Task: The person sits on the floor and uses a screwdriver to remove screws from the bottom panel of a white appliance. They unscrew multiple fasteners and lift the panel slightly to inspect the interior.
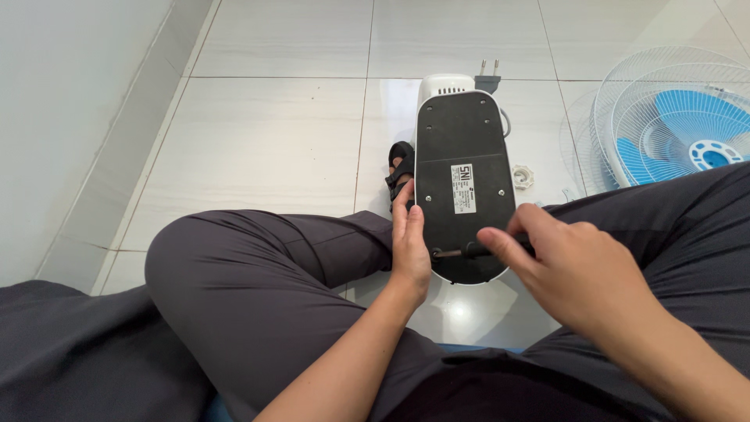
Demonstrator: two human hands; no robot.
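While left hand [409, 248] steadies base [464, 187] edge, right hand [574, 270] turns screwdriver [469, 251].

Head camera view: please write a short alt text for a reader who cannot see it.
A seated person's right hand drives a screwdriver into the black underside of an upturned fan base, steadied by the left hand. A blue-bladed fan grille lies on the tiled floor.
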